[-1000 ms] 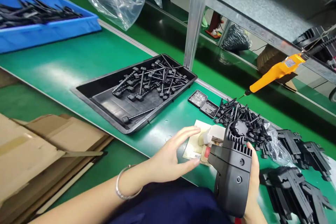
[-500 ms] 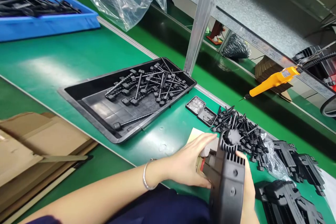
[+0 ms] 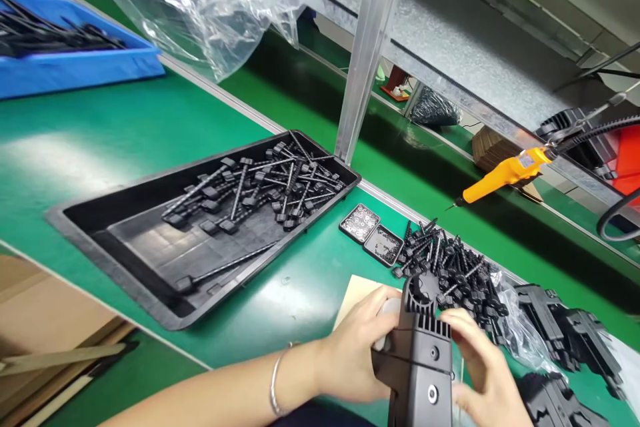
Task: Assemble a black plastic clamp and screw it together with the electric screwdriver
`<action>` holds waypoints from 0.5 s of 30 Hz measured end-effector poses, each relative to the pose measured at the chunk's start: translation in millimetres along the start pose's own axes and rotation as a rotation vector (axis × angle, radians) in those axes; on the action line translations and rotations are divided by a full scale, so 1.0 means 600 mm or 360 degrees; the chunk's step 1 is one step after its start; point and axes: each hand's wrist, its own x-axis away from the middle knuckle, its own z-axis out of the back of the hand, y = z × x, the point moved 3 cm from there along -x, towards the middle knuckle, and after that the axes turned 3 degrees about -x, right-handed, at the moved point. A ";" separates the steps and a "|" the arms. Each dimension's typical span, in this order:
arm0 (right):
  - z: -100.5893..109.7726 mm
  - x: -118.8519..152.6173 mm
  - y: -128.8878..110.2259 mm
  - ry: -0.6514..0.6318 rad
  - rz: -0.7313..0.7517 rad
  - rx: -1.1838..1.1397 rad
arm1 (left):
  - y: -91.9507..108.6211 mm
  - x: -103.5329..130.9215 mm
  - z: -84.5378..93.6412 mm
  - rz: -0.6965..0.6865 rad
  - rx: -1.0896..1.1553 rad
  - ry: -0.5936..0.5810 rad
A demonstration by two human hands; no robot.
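My left hand [image 3: 353,347], with a silver bangle at the wrist, is wrapped round the left side of a black plastic housing [image 3: 425,360]. The housing stands upright, with a ribbed top, a dark round knob and screw holes down its face. A light grey rounded part [image 3: 390,317] shows between my left fingers and the housing; I cannot tell whether it is attached. On the other side, my right hand [image 3: 485,367] has its bent fingers and thumb against the housing, with a gap between them. Just beyond lies a pile of black threaded rods with knobs [image 3: 450,263].
A black tray [image 3: 125,273] of knobbed rods lies to the left, near a small two-part box [image 3: 373,233] of hardware. An orange electric screwdriver [image 3: 505,177] hangs at the right. More black housings [image 3: 565,327] and a clear bag [image 3: 520,327] lie right. A metal post [image 3: 363,53] rises behind.
My view has shifted, so the tray appears lower and further left. The housing has turned slightly, showing more of its screw face. My right fingers have come round into view, spread wider.
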 end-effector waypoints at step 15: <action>-0.241 -0.376 0.101 -0.0720 0.0070 0.1376 | -0.020 0.016 -0.008 -0.0070 0.0200 0.0081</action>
